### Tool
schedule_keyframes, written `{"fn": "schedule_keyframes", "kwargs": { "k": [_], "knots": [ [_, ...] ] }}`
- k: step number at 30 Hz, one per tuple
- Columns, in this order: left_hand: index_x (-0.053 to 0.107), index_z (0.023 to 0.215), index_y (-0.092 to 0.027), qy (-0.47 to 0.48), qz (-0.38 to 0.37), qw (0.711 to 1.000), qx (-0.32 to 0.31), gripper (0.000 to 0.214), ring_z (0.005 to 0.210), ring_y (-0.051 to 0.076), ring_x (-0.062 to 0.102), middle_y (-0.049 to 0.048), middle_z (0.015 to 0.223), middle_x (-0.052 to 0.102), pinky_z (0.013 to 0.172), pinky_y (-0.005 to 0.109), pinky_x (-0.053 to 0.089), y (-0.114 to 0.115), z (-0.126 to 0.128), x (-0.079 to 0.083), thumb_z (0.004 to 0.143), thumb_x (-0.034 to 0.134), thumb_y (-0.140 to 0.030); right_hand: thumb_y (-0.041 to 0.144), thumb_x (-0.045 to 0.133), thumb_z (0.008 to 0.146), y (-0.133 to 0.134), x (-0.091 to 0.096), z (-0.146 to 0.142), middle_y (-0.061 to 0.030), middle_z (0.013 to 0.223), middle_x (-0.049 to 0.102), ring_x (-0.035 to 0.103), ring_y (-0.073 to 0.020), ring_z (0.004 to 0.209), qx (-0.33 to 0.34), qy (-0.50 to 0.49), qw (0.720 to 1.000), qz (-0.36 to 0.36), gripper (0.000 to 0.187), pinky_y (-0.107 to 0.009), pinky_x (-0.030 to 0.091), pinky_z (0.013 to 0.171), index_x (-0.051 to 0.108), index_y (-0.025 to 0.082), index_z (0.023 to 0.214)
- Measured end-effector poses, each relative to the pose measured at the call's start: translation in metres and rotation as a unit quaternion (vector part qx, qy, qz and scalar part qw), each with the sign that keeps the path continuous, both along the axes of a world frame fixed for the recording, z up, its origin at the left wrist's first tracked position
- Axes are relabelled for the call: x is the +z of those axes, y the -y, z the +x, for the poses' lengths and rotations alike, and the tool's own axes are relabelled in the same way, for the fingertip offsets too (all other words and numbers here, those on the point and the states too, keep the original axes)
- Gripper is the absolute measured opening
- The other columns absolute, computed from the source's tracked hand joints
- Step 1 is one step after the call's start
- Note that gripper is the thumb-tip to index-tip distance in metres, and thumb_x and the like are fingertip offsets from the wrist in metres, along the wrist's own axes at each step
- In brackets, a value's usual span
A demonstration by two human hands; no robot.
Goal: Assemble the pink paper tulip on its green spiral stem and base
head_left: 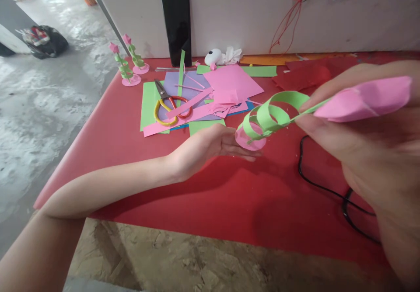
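My right hand (367,152) is close to the camera, its fingers pinched on a paper flower: a pink bud (364,102) on a stem wrapped with a green spiral strip (272,115), ending in a round pink base (250,138). My left hand (210,145) reaches over the red table (229,196) with its fingers stretched flat, palm up, just under and touching the pink base.
A pile of coloured paper sheets (210,95) with scissors (169,104) lies behind the hands. Two finished paper flowers (129,64) stand at the table's back left corner. A black phone (177,25) leans on the wall. A black cable (328,187) lies at right.
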State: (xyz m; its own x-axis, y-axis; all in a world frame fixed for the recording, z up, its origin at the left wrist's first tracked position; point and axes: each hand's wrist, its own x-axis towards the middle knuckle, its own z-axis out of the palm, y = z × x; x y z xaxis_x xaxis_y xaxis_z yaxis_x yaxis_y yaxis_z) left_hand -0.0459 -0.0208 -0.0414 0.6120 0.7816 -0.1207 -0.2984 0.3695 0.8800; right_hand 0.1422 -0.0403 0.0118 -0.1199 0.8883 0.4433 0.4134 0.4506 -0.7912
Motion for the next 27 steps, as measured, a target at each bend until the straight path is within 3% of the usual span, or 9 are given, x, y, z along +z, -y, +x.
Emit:
{"fn": "schedule_keyframes", "kwargs": {
  "k": [3, 15, 20, 25, 27],
  "knots": [
    [0.067, 0.094, -0.011, -0.005, -0.015, 1.0, 0.002, 0.036, 0.092, 0.024, 0.072, 0.0088, 0.09, 0.077, 0.108, 0.046, 0.04, -0.0013, 0.0014, -0.0049, 0.089, 0.034, -0.025, 0.027, 0.064, 0.084, -0.0012, -0.0022, 0.0008, 0.0044, 0.084, 0.06, 0.056, -0.0088, 0.076, -0.007, 0.055, 0.998, 0.03, 0.006, -0.032, 0.049, 0.06, 0.065, 0.031, 0.089],
    [0.068, 0.09, -0.012, -0.004, -0.045, 0.999, 0.013, 0.033, 0.091, 0.026, 0.072, 0.0064, 0.084, 0.077, 0.11, 0.048, 0.036, -0.0002, 0.0015, -0.0048, 0.088, 0.037, -0.022, 0.03, 0.064, 0.085, -0.0048, -0.0045, -0.001, 0.0074, 0.086, 0.061, 0.059, -0.0087, 0.082, -0.019, 0.073, 0.997, 0.032, 0.003, -0.036, 0.05, 0.072, 0.064, 0.031, 0.088],
    [0.07, 0.086, -0.016, 0.013, -0.048, 0.999, 0.0, 0.027, 0.09, 0.024, 0.073, 0.0031, 0.083, 0.077, 0.112, 0.046, 0.033, -0.0002, 0.0005, -0.0065, 0.086, 0.045, -0.026, 0.031, 0.066, 0.084, -0.0034, -0.0038, -0.0008, 0.0043, 0.085, 0.062, 0.058, -0.0091, 0.08, -0.016, 0.057, 0.998, 0.026, 0.003, -0.033, 0.051, 0.071, 0.064, 0.029, 0.085],
    [0.069, 0.084, -0.015, 0.016, -0.046, 0.999, 0.0, 0.027, 0.092, 0.025, 0.072, 0.0042, 0.085, 0.077, 0.111, 0.046, 0.034, -0.0012, -0.0007, -0.0062, 0.086, 0.045, -0.026, 0.036, 0.063, 0.087, -0.0034, -0.0025, -0.0032, 0.0081, 0.092, 0.064, 0.06, -0.0069, 0.083, -0.006, 0.072, 0.997, 0.031, 0.005, -0.026, 0.054, 0.075, 0.063, 0.037, 0.092],
    [0.068, 0.084, -0.015, 0.017, -0.043, 0.999, -0.004, 0.026, 0.093, 0.025, 0.072, 0.0043, 0.085, 0.077, 0.112, 0.046, 0.032, -0.0014, -0.0012, -0.0066, 0.085, 0.045, -0.027, 0.034, 0.066, 0.084, -0.0044, -0.0018, -0.0043, 0.0087, 0.096, 0.063, 0.06, -0.0074, 0.088, -0.003, 0.032, 0.999, -0.009, 0.01, -0.025, 0.054, 0.079, 0.065, 0.038, 0.094]
  ]
}}
